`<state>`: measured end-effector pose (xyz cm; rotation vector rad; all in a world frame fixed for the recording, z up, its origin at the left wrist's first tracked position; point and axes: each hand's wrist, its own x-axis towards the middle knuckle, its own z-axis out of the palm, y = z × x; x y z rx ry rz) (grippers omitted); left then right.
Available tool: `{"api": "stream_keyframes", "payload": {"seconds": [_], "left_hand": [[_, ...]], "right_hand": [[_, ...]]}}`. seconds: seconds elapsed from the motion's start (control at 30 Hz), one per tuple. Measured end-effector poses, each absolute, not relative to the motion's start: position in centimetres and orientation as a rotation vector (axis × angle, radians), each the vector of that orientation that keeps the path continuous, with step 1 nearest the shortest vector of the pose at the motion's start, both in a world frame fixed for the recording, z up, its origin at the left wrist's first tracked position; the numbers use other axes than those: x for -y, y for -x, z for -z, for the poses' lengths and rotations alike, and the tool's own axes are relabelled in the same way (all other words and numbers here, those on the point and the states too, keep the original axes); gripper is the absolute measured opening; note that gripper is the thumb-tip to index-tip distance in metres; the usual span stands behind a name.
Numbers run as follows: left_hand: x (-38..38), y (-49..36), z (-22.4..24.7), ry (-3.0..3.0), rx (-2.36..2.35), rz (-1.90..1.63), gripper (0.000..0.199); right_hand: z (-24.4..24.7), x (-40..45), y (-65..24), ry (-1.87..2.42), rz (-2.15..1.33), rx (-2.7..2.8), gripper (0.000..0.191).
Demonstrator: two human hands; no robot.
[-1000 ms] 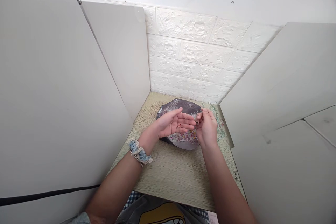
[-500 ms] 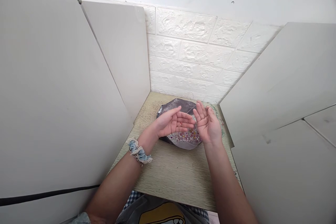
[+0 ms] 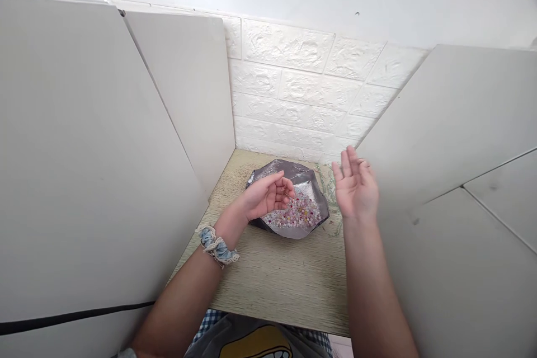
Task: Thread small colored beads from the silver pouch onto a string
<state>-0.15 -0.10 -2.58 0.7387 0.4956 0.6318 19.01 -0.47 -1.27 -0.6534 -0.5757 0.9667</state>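
A dark pouch-like bag (image 3: 321,193) with a silvery lining lies spread open on the table, holding many small pink, white, red and yellow beads (image 3: 300,212). Over its left part is my left hand (image 3: 268,197), palm turned inward, fingers curled toward the thumb. From near its fingertips a fine thread (image 3: 306,171) runs right toward my right hand (image 3: 356,187). That hand is raised right of the bag, palm up. Its thumb and index finger meet in a pinch while the other fingers stretch out. Anything smaller in either pinch is too fine to make out.
The narrow wooden table (image 3: 277,277) has green scribbles near its back right. Pale panels stand along the left (image 3: 92,151) and right (image 3: 470,123). A white brick-patterned wall (image 3: 293,89) closes the back. A blue scrunchie (image 3: 218,246) circles my left wrist.
My right hand has moved right, away from my left hand and the bag. My left fingers have curled in, and more of the bag and beads shows between the hands.
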Motion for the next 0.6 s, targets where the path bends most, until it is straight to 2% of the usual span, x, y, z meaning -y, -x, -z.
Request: {"api": "stream_keyframes", "payload": {"seconds": [0.33,0.5,0.6], "left_hand": [[0.4,-0.1,2.2,-0.826,-0.502,-0.630,0.030],[0.5,-0.3,2.4,-0.901,-0.412,-0.643,0.033],[0.5,-0.4,2.9,-1.017,-0.378,-0.657,0.032]], "right_hand": [[-9.7,1.8,-20.7,0.493,-0.574,1.094,0.016],[-14.2,3.3,-20.2,0.442,-0.516,1.298,0.033],[-17.0,3.5,-20.1,0.361,-0.471,1.306,0.060]]}}
